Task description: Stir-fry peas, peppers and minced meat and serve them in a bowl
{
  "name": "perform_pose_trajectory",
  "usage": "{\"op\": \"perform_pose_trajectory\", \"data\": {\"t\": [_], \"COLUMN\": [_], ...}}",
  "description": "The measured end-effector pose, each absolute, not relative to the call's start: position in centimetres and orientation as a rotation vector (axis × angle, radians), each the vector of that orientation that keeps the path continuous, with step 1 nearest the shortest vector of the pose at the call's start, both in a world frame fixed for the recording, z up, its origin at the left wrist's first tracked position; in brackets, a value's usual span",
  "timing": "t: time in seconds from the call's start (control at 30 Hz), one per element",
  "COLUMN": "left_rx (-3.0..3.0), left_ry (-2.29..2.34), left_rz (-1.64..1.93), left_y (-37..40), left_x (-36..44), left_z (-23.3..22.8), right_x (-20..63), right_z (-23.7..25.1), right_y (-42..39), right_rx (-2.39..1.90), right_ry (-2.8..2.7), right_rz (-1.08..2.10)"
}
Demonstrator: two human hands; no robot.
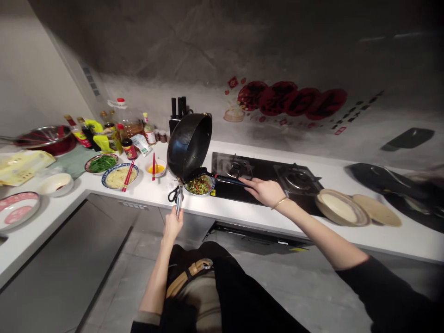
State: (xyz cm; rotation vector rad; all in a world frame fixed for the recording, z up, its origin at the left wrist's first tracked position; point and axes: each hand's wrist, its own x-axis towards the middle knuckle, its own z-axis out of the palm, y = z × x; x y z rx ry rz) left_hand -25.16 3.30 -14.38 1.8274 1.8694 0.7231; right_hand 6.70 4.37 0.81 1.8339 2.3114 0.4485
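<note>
Your white desk runs along a grey kitchen wall, with a black hob set in it. Your left hand has its grip clamped on the handle of the wok, tipped over a bowl. Your right hand holds a spatula at the bowl.

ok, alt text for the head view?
A person's left hand tips a black pan by its handle over a plate of food on a white kitchen counter, while the right hand holds a spatula beside the gas hob.
</note>
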Motion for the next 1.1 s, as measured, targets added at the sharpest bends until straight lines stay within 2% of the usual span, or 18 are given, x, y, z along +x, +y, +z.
{"op": "perform_pose_trajectory", "data": {"t": [0.13, 0.47, 0.77, 1.1], "left_rx": [1.810, 1.821, 1.873, 1.863], "left_ry": [1.903, 1.984, 1.963, 1.939], "left_rz": [0.698, 0.582, 0.569, 0.657], "left_y": [3.1, 2.3, 2.5, 3.0], "left_x": [-25.3, -25.0, -24.7, -24.4], "left_z": [-14.3, -13.6, -13.6, -13.1], "right_x": [8.0, 7.2, 10.7, 12.5], "right_z": [2.0, 0.6, -0.1, -0.1], "right_y": [3.8, 3.8, 3.9, 3.6], "right_rx": [1.864, 1.894, 1.829, 1.882], "right_ry": [2.258, 2.254, 2.522, 2.387], "right_rz": [0.456, 0.426, 0.258, 0.444]}}
